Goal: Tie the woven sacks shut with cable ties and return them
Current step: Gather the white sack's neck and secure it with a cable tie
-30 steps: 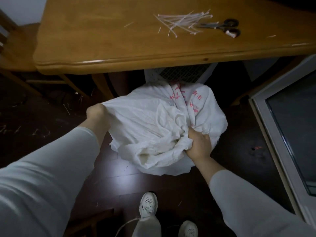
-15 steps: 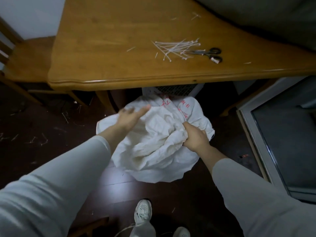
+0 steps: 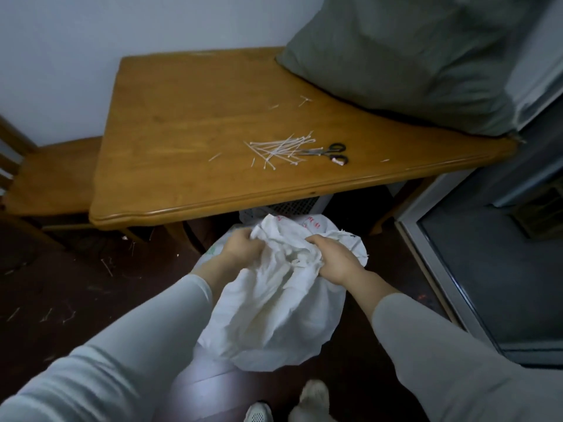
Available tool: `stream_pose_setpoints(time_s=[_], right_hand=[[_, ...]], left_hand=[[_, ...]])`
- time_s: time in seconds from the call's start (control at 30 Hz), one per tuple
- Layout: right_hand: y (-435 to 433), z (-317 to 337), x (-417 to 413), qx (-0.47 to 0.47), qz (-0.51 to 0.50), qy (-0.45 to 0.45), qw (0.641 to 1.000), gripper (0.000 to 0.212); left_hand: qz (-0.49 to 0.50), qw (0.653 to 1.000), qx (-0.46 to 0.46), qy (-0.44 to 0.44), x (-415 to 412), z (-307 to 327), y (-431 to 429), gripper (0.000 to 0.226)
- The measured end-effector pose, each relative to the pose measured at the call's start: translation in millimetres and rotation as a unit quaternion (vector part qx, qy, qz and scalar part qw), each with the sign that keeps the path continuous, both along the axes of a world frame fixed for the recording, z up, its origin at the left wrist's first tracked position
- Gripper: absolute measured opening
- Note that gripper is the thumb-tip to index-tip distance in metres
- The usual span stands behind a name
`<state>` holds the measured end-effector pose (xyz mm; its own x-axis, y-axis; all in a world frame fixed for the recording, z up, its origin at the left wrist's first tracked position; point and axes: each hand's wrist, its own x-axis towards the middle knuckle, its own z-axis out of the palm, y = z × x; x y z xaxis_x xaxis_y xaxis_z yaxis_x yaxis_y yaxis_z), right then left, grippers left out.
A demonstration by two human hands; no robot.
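The left hand (image 3: 243, 246) has come across the woven sack (image 3: 274, 318) to its mouth, clenching cloth near the right hand (image 3: 332, 258), which grips the bunched neck. The sack sits on the floor (image 3: 61, 284) below the counter (image 3: 182, 141) edge, and the cable ties (image 3: 283, 150) lie on top. The neck looks nearly gathered, though folds hide how tightly.

Head cam, looks fwd/down over table (image 3: 189, 166), close
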<state>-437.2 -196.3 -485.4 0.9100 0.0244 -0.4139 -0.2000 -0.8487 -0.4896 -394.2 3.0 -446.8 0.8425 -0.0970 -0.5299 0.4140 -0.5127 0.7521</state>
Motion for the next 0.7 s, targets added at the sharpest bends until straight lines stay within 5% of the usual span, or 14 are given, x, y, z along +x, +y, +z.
stream_pose_setpoints(time_s=[0.13,0.33,0.5,0.7], right_hand=[[-11,16,27,0.046,-0.04,-0.024,0.998,0.06],[-24,62,81,0.116,-0.064,-0.095,0.987,0.007],[-34,87,117,0.155,-0.125,-0.109,0.974,0.019],[-18,96,135,0.295,-0.169,-0.112,0.934,0.008]], left_hand=[[0.044,0.999,0.0,-0.025,25,29,-2,0.021],[0.143,0.99,-0.011,-0.016,46,68,0,0.021],[0.088,0.996,0.028,-0.012,52,82,12,0.054],[0.224,0.971,-0.025,-0.078,62,84,20,0.039]])
